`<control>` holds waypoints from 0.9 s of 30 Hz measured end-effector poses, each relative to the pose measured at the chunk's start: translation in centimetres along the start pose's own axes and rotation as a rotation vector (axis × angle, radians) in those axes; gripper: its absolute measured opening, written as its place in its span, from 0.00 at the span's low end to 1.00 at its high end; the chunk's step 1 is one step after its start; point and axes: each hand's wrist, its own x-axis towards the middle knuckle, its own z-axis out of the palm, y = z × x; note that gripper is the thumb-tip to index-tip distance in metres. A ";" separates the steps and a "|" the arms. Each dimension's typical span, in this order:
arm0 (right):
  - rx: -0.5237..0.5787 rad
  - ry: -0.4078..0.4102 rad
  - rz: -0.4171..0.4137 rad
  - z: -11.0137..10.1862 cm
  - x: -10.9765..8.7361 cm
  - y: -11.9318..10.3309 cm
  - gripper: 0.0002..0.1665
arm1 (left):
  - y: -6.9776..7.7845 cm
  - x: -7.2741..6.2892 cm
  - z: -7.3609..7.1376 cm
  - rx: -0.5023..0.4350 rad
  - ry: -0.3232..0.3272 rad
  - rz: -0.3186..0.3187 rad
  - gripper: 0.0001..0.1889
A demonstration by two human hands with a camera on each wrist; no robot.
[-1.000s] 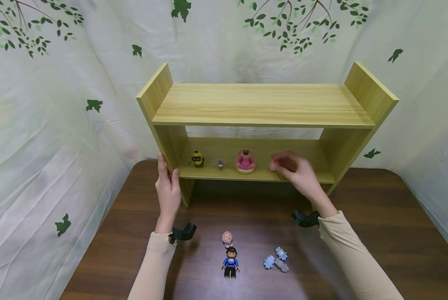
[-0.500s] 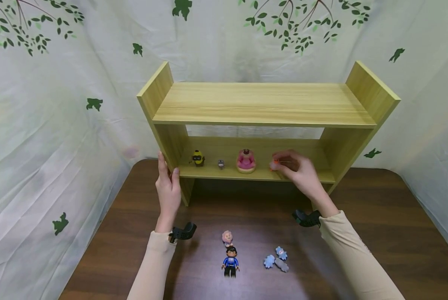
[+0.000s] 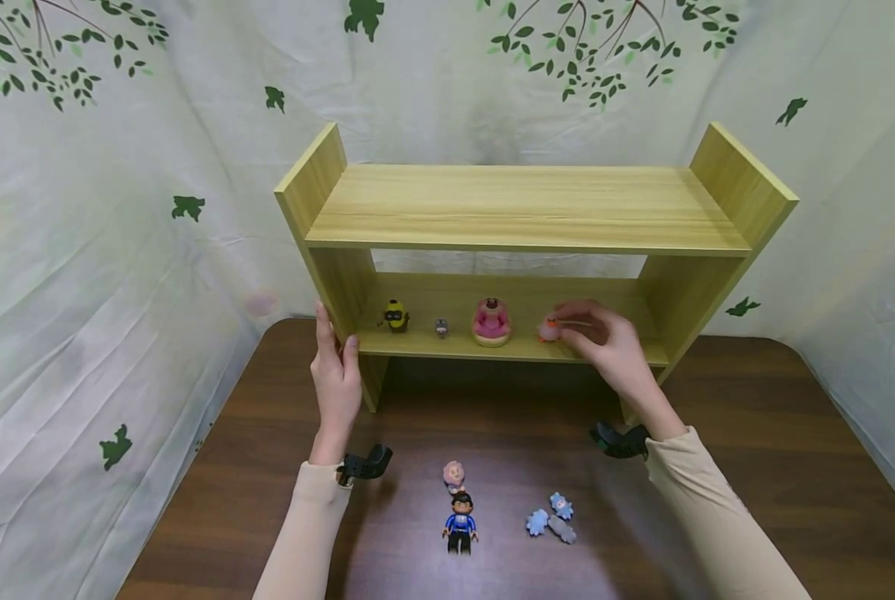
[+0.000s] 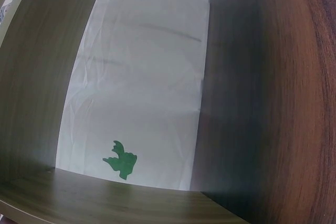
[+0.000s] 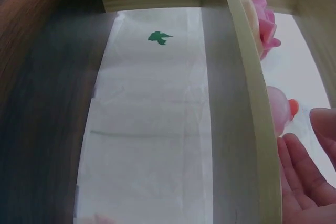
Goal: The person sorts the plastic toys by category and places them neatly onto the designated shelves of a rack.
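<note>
In the head view, a small pink toy duck (image 3: 548, 328) with an orange beak stands on the middle board of a wooden shelf (image 3: 526, 208). Just right of it is my right hand (image 3: 614, 346), thumb and fingers apart; the right wrist view shows the fingertips (image 5: 294, 142) close beside the duck (image 5: 279, 109). Whether they touch it is hard to tell. My left hand (image 3: 337, 379) rests on the shelf's left side panel with straight fingers. Further left on the same board stand a pink bear figure (image 3: 491, 323), a tiny grey figure (image 3: 441, 327) and a yellow figure (image 3: 395, 317).
On the dark wooden table (image 3: 267, 500) in front lie a pink-headed figure (image 3: 454, 475), a toy man in blue (image 3: 460, 525), two light-blue pieces (image 3: 537, 522) and a grey piece (image 3: 562, 530). A leaf-printed cloth (image 3: 432, 100) hangs behind the shelf.
My right hand's fingers have let go of the toy duck and drawn slightly to the right, so more of the duck shows. The left hand stays on the side panel.
</note>
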 end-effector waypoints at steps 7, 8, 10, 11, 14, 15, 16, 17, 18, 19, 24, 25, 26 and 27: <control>0.027 0.064 -0.044 -0.8 -0.7 1.9 0.15 | 0.0 0.0 0.0 0.001 0.005 -0.002 0.39; 0.030 0.072 -0.052 -0.8 -0.8 2.0 0.15 | 0.0 0.0 0.0 0.002 0.004 -0.003 0.39; 0.038 0.084 -0.071 -0.9 -1.1 2.2 0.14 | 0.0 0.0 0.0 -0.002 0.003 -0.004 0.39; 0.041 0.088 -0.079 -0.9 -1.3 2.1 0.14 | 0.0 -0.1 0.0 -0.005 0.004 -0.005 0.38; 0.053 0.094 -0.093 -0.8 -1.8 1.9 0.12 | -0.1 -0.1 0.0 -0.007 0.003 -0.005 0.38; 0.063 0.098 -0.094 -0.8 -2.0 1.9 0.12 | -0.1 -0.1 0.0 -0.009 0.003 -0.005 0.38; 0.069 0.099 -0.096 -0.7 -2.2 1.8 0.12 | -0.2 -0.1 0.0 -0.010 0.004 -0.005 0.38; 0.075 0.098 -0.097 -0.6 -2.4 1.8 0.12 | -0.2 -0.1 0.0 -0.010 0.005 -0.004 0.38; 0.083 0.096 -0.100 -0.5 -2.7 1.8 0.12 | -0.2 -0.1 0.0 -0.010 0.005 -0.003 0.38; 0.093 0.093 -0.103 -0.4 -2.9 1.8 0.12 | -0.2 -0.1 0.0 -0.010 0.005 -0.003 0.38; 0.112 0.071 -0.102 0.4 -3.9 2.0 0.12 | -0.1 -0.1 0.0 -0.007 0.004 -0.006 0.38; 0.115 0.065 -0.100 0.6 -4.2 2.1 0.12 | -0.1 -0.1 0.0 -0.006 0.004 -0.006 0.38; 0.117 0.059 -0.099 0.8 -4.4 2.2 0.12 | -0.1 -0.1 0.0 -0.006 0.004 -0.007 0.38; 0.117 0.051 -0.098 0.9 -4.6 2.3 0.12 | 0.0 -0.1 0.0 -0.006 0.003 -0.007 0.38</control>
